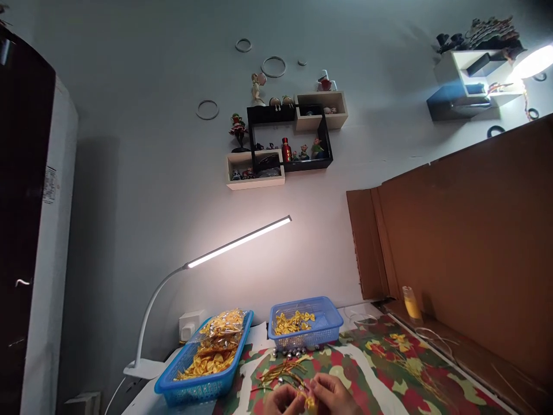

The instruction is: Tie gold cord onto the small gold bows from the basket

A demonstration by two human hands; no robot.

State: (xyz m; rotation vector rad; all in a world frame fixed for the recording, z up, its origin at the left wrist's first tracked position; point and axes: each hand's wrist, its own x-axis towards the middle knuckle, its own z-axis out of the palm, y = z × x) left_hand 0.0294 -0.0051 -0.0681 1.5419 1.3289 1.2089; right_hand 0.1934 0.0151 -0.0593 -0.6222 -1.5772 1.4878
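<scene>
Low in the head view, my left hand (284, 400) and my right hand (333, 395) are close together, each with its fingers pinched. Between their fingertips is a small gold bow (310, 402), partly hidden by the fingers. Just beyond them lies a bunch of thin gold cords (283, 372) on the camouflage-patterned cloth (345, 369). Several round silver beads or bells (294, 352) sit behind the cords, in front of a blue-violet basket (326, 334). Loose gold bows (294, 323) lie in that basket.
A blue basket (162, 389) at left holds gold bows and clear bags of them. Behind it stands a lit desk lamp (239, 241). At right are a cardboard panel (466, 242), a yellow-filled bottle (412, 304) and more gold bows with cords (401, 342). Wall shelves (306, 166) hang above.
</scene>
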